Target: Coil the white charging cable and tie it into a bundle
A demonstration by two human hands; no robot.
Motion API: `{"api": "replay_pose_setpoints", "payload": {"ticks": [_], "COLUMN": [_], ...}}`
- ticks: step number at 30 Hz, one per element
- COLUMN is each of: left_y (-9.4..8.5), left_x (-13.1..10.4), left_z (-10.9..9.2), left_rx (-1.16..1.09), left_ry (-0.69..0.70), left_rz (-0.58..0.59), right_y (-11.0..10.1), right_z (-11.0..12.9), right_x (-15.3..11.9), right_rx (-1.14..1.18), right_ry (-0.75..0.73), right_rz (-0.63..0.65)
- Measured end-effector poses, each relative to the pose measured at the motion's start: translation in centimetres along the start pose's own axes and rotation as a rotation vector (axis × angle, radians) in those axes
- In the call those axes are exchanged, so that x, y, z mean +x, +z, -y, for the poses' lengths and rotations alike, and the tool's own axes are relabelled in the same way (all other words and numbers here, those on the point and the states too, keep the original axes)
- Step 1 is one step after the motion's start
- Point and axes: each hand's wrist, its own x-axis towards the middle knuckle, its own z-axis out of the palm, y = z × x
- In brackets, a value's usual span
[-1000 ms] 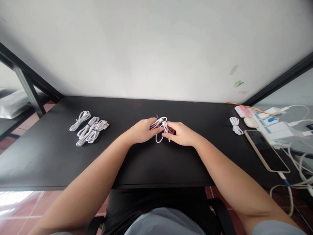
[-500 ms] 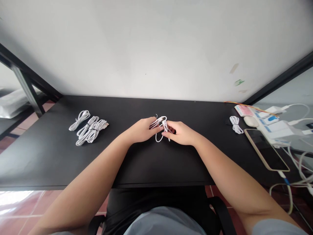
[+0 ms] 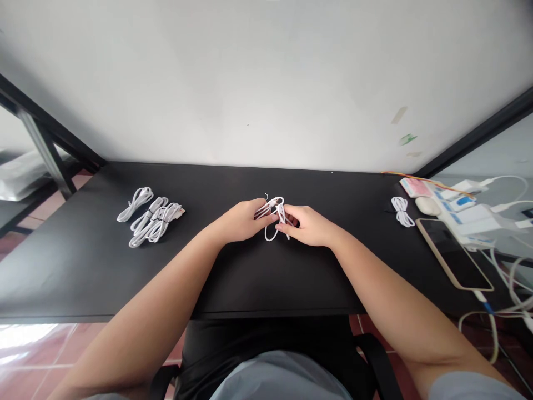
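Note:
Over the middle of the black desk point(image 3: 275, 283), a white cable point(image 3: 271, 238) lies looped between my two hands. My left hand point(image 3: 247, 221) is closed on the left part of the loops, thumb on the near side. On the other side, my right hand point(image 3: 303, 225) pinches the cable's right part between thumb and fingers. One loop hangs down below the fingertips, and a thin end sticks up at the top. Part of the cable is hidden behind the fingers.
Left on the desk lie bundled white cables point(image 3: 156, 222) and a looser coil point(image 3: 135, 204). To the right are another bundled cable point(image 3: 402, 211), a white rounded object point(image 3: 427, 206), a phone point(image 3: 453, 253) with its cord, and a power strip point(image 3: 453, 208) with chargers. A wall point(image 3: 258, 83) rises behind.

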Motion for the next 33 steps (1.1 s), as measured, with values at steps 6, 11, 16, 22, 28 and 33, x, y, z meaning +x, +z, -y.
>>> {"api": "replay_pose_setpoints", "payload": {"ticks": [6, 11, 16, 22, 28, 33], "left_y": [-0.02, 0.01, 0.03, -0.02, -0.04, -0.03], "left_x": [0.01, 0.01, -0.02, -0.03, 0.0, 0.04], "left_z": [0.07, 0.07, 0.11, 0.09, 0.03, 0.05], "left_rx": [-0.003, -0.005, -0.02, -0.018, -0.007, 0.004], "left_ry": [0.008, 0.015, 0.003, 0.0, 0.009, 0.017], "left_rz": [-0.003, -0.005, 0.001, -0.001, 0.003, -0.001], "right_y": [-0.05, 0.0, 0.0, -0.01, 0.03, 0.04], "right_z": [0.01, 0.1, 0.07, 0.02, 0.01, 0.01], "right_x": [-0.04, -0.01, -0.01, -0.01, 0.08, 0.05], "right_rx": [-0.005, 0.0, 0.0, -0.001, 0.0, 0.014], "right_ry": [-0.002, 0.001, 0.004, 0.009, 0.007, 0.009], "right_rz": [-0.004, -0.005, -0.005, -0.007, -0.003, 0.0]}}
